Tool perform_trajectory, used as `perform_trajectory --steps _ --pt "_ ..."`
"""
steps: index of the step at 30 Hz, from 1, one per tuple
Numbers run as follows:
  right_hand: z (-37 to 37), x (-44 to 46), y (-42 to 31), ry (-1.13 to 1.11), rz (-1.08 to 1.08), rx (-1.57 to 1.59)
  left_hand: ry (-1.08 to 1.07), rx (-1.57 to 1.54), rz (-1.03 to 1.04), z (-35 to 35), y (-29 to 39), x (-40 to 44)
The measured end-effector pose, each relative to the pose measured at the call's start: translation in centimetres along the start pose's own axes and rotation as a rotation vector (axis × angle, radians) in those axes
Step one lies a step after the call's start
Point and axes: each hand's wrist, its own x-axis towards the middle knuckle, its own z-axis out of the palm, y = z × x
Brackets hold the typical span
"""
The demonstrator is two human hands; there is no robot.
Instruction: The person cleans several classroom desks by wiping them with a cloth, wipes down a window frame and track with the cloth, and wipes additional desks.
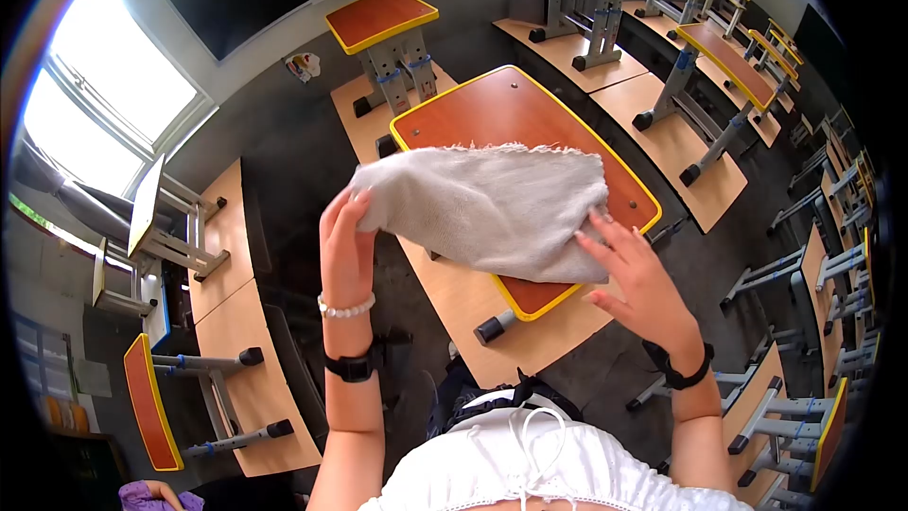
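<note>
A light grey cloth (482,203) with a frayed far edge is spread over the near part of a red-brown stool top with yellow edging (501,104). My left hand (348,237) is closed on the cloth's left end, which hangs past the stool's side. At the cloth's right end is my right hand (629,274), its fingers spread and their tips touching the fabric. The stool lies on a light wooden desk (463,322).
More stools stand on desks, one at the back (383,19) and others at the right (728,61). On the left, a stool lies tipped on a desk (156,402). Windows (113,66) are at the left. Part of a person in purple (156,495) shows at the lower left.
</note>
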Motion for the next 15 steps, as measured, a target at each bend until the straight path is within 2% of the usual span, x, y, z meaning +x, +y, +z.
perform_trajectory --steps 3,6,7,9,12,15 --pt "0.6 0.1 -0.3 0.001 0.01 -0.047 -0.179 0.373 0.199 4.8 0.7 0.9" --pt "0.3 -0.2 -0.4 0.051 0.037 0.01 -0.758 1.112 0.16 10.9 1.7 -0.7" --pt "0.0 -0.7 -0.2 0.054 0.061 0.001 -0.838 1.209 0.312 11.3 0.0 -1.6" --pt "-0.5 -2.1 0.4 0.069 0.115 -0.02 -0.847 1.087 0.515 10.4 -2.6 -3.1" --pt "-1.6 -3.6 1.0 0.18 0.151 0.08 -0.869 0.985 0.441 9.1 -1.4 -4.8" --pt "-1.9 -4.0 1.1 0.269 0.187 0.117 -0.695 1.021 0.404 7.9 -1.7 -5.7"
